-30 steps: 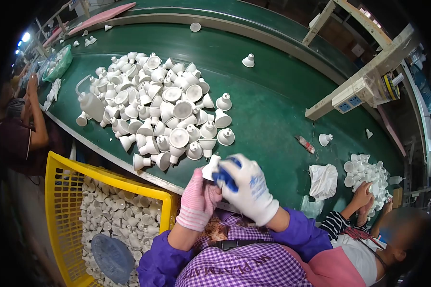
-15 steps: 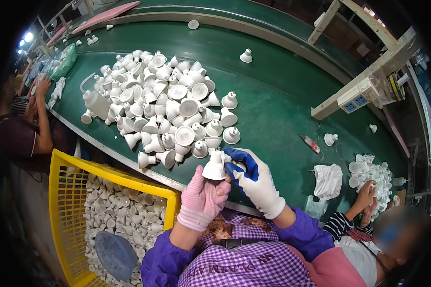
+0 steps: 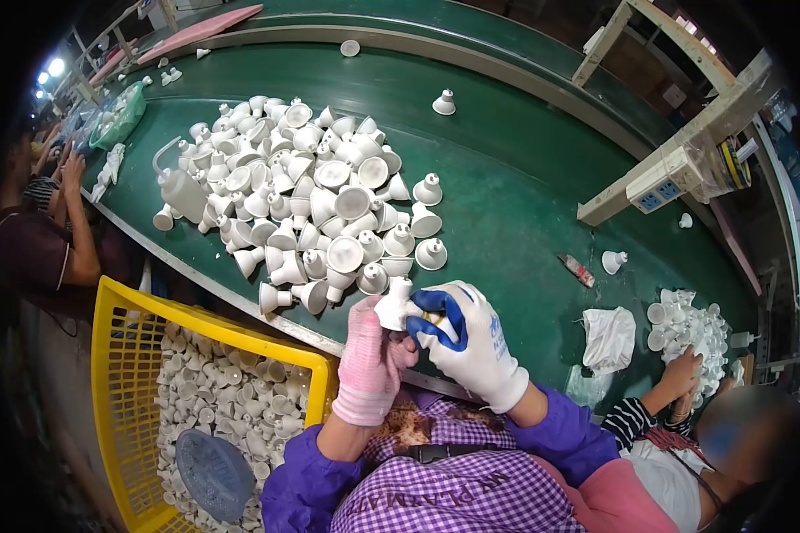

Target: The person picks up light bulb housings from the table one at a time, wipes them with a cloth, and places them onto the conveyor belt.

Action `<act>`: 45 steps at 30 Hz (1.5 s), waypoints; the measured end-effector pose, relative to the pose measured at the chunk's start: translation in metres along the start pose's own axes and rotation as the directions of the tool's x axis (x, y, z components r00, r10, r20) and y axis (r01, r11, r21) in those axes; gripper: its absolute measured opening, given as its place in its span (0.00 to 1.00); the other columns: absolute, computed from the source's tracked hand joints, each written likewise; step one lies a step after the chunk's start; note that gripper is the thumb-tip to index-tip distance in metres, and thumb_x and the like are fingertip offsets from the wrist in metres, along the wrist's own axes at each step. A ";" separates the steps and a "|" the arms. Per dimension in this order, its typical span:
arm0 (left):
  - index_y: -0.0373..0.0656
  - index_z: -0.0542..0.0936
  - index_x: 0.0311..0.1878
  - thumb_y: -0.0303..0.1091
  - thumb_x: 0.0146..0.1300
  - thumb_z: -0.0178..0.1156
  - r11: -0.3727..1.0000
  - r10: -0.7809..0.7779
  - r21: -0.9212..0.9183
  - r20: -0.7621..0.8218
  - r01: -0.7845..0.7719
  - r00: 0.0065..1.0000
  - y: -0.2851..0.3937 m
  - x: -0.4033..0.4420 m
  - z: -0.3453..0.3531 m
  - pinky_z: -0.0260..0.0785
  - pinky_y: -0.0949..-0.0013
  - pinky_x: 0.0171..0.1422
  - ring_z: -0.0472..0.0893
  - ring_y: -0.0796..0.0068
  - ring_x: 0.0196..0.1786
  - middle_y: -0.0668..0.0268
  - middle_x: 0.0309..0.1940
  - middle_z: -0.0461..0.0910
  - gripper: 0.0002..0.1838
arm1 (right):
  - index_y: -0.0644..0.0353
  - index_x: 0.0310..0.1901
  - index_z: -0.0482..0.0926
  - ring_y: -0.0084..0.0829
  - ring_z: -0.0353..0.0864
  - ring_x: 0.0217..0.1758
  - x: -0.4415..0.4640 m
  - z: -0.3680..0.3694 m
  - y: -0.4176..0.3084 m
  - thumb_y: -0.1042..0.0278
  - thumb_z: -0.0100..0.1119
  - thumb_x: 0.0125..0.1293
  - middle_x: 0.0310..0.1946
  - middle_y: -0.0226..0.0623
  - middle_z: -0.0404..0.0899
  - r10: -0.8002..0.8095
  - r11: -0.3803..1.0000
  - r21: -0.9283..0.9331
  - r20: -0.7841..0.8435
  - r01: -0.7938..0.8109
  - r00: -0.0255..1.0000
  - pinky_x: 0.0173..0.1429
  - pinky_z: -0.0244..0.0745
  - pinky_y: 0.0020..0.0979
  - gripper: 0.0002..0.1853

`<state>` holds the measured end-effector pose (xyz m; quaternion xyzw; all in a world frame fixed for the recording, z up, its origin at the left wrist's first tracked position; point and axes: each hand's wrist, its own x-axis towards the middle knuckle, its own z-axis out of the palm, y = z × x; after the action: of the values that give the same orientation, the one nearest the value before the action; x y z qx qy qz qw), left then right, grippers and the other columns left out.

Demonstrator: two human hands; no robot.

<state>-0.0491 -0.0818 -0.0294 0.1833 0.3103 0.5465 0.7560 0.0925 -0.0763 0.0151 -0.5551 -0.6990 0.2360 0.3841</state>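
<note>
I see the far bulb (image 3: 444, 104) has slid left, while my left hand (image 3: 369, 364) grasps the near bulb (image 3: 394, 309), engaging my right hand (image 3: 473, 342) too, fingers curled alongside, grip unclear.

Held upright between left hand (image 3: 371, 364) and right hand (image 3: 469, 342): one white spotlight bulb (image 3: 395, 308), wide rim down, narrow base up.

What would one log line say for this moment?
left hand: pink glove, holding white lamp part; right hand: white-blue glove, at lamp part's side; green table: lamp part pile; yellow crate: more parts
</note>
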 end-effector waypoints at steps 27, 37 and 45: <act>0.34 0.60 0.59 0.34 0.63 0.63 0.152 0.570 0.797 0.412 -0.584 0.711 -0.008 -0.010 -0.003 0.73 0.64 0.49 0.78 0.59 0.46 0.48 0.54 0.70 0.29 | 0.61 0.44 0.76 0.45 0.76 0.43 -0.006 0.004 -0.002 0.67 0.67 0.54 0.40 0.43 0.77 -0.042 0.999 -0.045 -0.297 0.030 0.954 0.50 0.70 0.42 0.16; 0.38 0.61 0.59 0.27 0.56 0.67 0.102 0.535 0.806 0.450 -0.584 0.715 -0.006 -0.008 -0.004 0.73 0.62 0.52 0.77 0.52 0.50 0.47 0.55 0.68 0.31 | 0.65 0.43 0.76 0.17 0.75 0.39 -0.011 0.001 -0.006 0.74 0.67 0.58 0.43 0.31 0.79 0.448 0.570 0.730 0.110 -0.378 0.887 0.43 0.73 0.20 0.13; 0.31 0.59 0.63 0.54 0.68 0.53 0.991 -0.131 0.055 0.177 0.123 0.975 0.015 -0.005 0.002 0.77 0.69 0.51 0.80 0.64 0.46 0.52 0.50 0.72 0.35 | 0.62 0.36 0.72 0.21 0.76 0.47 -0.008 -0.004 0.014 0.81 0.67 0.53 0.42 0.35 0.79 0.302 0.488 0.821 0.161 -0.297 0.940 0.53 0.72 0.25 0.13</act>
<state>-0.0594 -0.0815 -0.0170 0.2284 0.2634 0.4712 0.8102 0.1045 -0.0802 0.0049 -0.4181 -0.3933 0.6013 0.5558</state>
